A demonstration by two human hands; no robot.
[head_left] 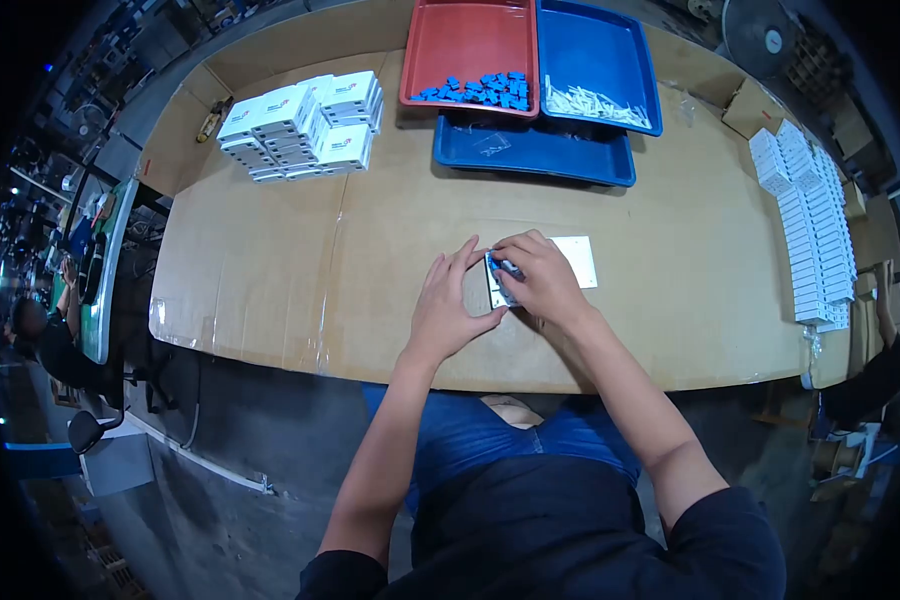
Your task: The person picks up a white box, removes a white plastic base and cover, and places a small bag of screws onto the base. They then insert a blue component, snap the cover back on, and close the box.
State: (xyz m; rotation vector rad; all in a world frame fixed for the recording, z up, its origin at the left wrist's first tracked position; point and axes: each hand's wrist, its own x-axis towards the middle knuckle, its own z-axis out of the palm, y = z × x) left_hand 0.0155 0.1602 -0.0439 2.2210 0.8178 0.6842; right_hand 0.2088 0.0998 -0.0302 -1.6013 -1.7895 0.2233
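At the far left edge, beyond the cardboard-covered worktop (270,290), another person in dark clothing (45,345) sits at a separate bench. On the worktop's far left corner stands a stack of small white cardboard boxes with red printing (305,125), piled several layers deep.

Toward the middle, near the front edge, the left hand (450,310) lies with its fingers stretched forward and together, its palm edge pressed against the side of a small white flat plastic part (497,285); it steadies the part rather than wrapping around it. The right hand (538,278) is just beside it, curled over the same part, fingertips pinching a small blue plastic clip (502,266) against the part's upper end. A white flat rectangular plate (580,258) lies on the worktop under and behind the right hand, touching it.

At the back of the worktop sits a red plastic tray (470,45) holding a heap of small blue plastic clips (482,90). Just right of it is a blue plastic tray (598,40) holding thin white plastic pieces (595,103); both rest partly on a second blue tray (530,155).

Along the right edge runs a long row of white boxes (815,225).
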